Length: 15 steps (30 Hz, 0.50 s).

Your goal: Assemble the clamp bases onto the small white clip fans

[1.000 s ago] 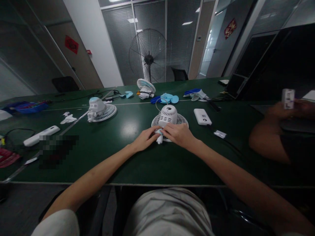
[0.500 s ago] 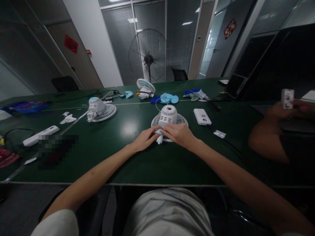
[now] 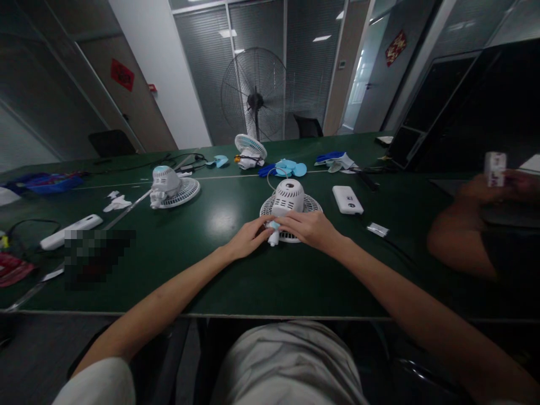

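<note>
A small white fan [image 3: 288,196] lies face down on the green table, its grille underneath and its rounded motor housing on top. At its near side a white neck piece [image 3: 274,236] with a pale blue part points towards me. My left hand [image 3: 248,237] grips this neck from the left, thumb and fingers closed around it. From the right, my right hand [image 3: 311,229] has its fingertips on the top of the neck, just below the housing. The fingers hide the exact contact points.
Another face-down fan [image 3: 166,185] lies to the left, and a fan [image 3: 250,151] stands farther back. Blue fan blades [image 3: 291,167] and gloves [image 3: 337,161] lie behind. A white power bank [image 3: 347,200] is at right. A co-worker's arm [image 3: 458,225] reaches in at far right.
My right fingers have shifted slightly and lie flatter, showing more of the pale blue part. The fan and my left hand stay in about the same place.
</note>
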Motion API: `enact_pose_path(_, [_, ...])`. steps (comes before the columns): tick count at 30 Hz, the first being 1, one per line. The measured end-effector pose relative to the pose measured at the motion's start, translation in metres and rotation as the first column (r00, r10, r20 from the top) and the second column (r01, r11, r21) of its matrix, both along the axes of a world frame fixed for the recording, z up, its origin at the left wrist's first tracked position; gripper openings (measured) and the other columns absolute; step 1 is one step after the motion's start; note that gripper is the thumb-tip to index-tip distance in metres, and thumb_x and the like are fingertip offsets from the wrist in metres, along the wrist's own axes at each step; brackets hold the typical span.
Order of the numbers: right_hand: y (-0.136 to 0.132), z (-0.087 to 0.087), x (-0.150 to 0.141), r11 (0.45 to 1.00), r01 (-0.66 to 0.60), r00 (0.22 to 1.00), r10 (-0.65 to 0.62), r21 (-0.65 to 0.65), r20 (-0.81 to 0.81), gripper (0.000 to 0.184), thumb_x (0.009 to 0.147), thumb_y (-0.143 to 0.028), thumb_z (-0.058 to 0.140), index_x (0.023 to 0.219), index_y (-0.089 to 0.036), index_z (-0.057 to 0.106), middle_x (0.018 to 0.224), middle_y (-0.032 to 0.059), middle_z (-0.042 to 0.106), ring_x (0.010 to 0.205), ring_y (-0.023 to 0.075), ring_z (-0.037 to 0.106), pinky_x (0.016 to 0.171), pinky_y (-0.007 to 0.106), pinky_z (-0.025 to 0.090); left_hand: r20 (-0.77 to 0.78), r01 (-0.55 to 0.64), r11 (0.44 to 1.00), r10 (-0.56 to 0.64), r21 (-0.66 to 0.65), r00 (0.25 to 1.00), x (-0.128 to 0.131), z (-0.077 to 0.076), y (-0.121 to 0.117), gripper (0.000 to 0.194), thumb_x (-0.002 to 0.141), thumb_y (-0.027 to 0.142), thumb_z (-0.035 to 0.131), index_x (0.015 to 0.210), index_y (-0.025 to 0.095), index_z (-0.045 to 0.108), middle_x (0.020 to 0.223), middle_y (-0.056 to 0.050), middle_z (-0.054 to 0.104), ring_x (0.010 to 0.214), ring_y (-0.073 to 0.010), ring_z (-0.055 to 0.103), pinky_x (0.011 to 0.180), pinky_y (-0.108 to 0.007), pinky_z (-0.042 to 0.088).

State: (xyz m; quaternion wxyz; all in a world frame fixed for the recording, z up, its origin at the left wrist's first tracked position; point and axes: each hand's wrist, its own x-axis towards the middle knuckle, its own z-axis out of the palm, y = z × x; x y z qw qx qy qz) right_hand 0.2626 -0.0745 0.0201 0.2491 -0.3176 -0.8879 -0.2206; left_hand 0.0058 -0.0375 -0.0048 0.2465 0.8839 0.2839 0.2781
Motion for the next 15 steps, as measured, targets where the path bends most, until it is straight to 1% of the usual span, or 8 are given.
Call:
enact_pose_path(2, [0.001, -0.001, -0.004, 1.000, 0.018, 1.000, -0.018, 0.013, -0.005, 0.033, 0.110, -0.037, 0.049, 0.130, -0.019, 0.068, 0.109, 0.0079, 0.077, 0.085, 0.0177, 0.070, 0.064, 0.028, 0.048, -0.003, 0.000, 1.000, 0.000, -0.004, 1.000, 0.000, 0.000, 0.000, 0.042, 0.110, 0.046, 0.045, 0.143, 0.020, 0.051, 0.094, -0.003, 0.067, 0.080, -0.0186, 0.063, 0.077, -0.030, 0.049])
enact_pose_path(4, [0.000, -0.001, -0.010, 0.999, 0.047, 0.999, -0.047, 0.018, -0.004, 0.032, 0.110, -0.037, 0.049, 0.120, -0.016, 0.071, 0.104, 0.0083, 0.077, 0.083, 0.0176, 0.070, 0.063, 0.028, 0.046, -0.005, 0.001, 1.000, -0.001, -0.001, 1.000, 0.001, 0.000, -0.001, 0.042, 0.110, 0.046, 0.045, 0.142, 0.021, 0.052, 0.094, -0.002, 0.067, 0.080, -0.0185, 0.063, 0.077, -0.030, 0.049])
enact_pose_path(7, [-0.004, 0.000, -0.018, 0.995, 0.101, 0.995, -0.101, -0.002, -0.008, 0.033, 0.111, -0.032, 0.046, 0.105, -0.014, 0.072, 0.094, 0.0078, 0.076, 0.078, 0.0168, 0.068, 0.060, 0.028, 0.042, -0.010, -0.004, 1.000, 0.004, 0.015, 1.000, 0.001, 0.001, -0.001, 0.040, 0.109, 0.045, 0.045, 0.140, 0.020, 0.053, 0.096, -0.003, 0.067, 0.082, -0.0192, 0.063, 0.078, -0.031, 0.049])
enact_pose_path(9, [-0.006, 0.002, -0.020, 0.993, 0.115, 0.993, -0.116, -0.027, -0.025, 0.033, 0.111, -0.031, 0.045, 0.102, -0.013, 0.072, 0.091, 0.0077, 0.076, 0.076, 0.0164, 0.067, 0.059, 0.029, 0.041, -0.011, 0.001, 1.000, -0.001, 0.013, 1.000, 0.001, 0.001, -0.001, 0.040, 0.109, 0.044, 0.045, 0.140, 0.020, 0.053, 0.098, -0.004, 0.067, 0.084, -0.0196, 0.063, 0.079, -0.031, 0.049])
enact_pose_path(10, [-0.007, 0.003, -0.019, 0.994, 0.107, 0.993, -0.108, -0.040, -0.042, 0.032, 0.110, -0.031, 0.046, 0.104, -0.013, 0.072, 0.093, 0.0079, 0.076, 0.077, 0.0163, 0.067, 0.059, 0.028, 0.042, -0.008, 0.007, 1.000, -0.007, 0.005, 1.000, 0.000, 0.002, -0.001, 0.040, 0.109, 0.044, 0.045, 0.141, 0.020, 0.053, 0.100, -0.004, 0.068, 0.085, -0.0196, 0.064, 0.080, -0.032, 0.049])
enact_pose_path(12, [-0.007, 0.004, -0.014, 0.997, 0.050, 0.997, -0.054, -0.063, -0.062, 0.030, 0.109, -0.033, 0.049, 0.119, -0.014, 0.070, 0.104, 0.0084, 0.076, 0.082, 0.0166, 0.068, 0.061, 0.027, 0.045, 0.002, 0.016, 1.000, -0.016, -0.013, 1.000, 0.000, 0.002, -0.001, 0.040, 0.110, 0.044, 0.045, 0.141, 0.020, 0.052, 0.103, -0.004, 0.068, 0.087, -0.0197, 0.064, 0.082, -0.032, 0.049])
enact_pose_path(14, [-0.006, 0.004, -0.006, 0.996, -0.017, 0.999, 0.013, -0.083, -0.053, 0.034, 0.109, -0.033, 0.050, 0.137, -0.017, 0.063, 0.116, 0.0085, 0.075, 0.086, 0.0170, 0.069, 0.063, 0.027, 0.048, 0.009, 0.017, 1.000, -0.017, -0.024, 1.000, -0.001, 0.001, 0.000, 0.041, 0.109, 0.045, 0.046, 0.142, 0.020, 0.052, 0.104, -0.005, 0.069, 0.087, -0.0200, 0.065, 0.081, -0.032, 0.050])
enact_pose_path(15, [-0.005, 0.003, -0.002, 0.996, -0.038, 0.999, 0.035, -0.086, -0.039, 0.037, 0.109, -0.032, 0.051, 0.142, -0.019, 0.060, 0.118, 0.0084, 0.074, 0.087, 0.0172, 0.069, 0.063, 0.027, 0.049, 0.010, 0.017, 1.000, -0.017, -0.026, 1.000, -0.001, 0.001, 0.000, 0.042, 0.109, 0.045, 0.046, 0.142, 0.020, 0.052, 0.104, -0.005, 0.069, 0.087, -0.0200, 0.065, 0.081, -0.032, 0.050])
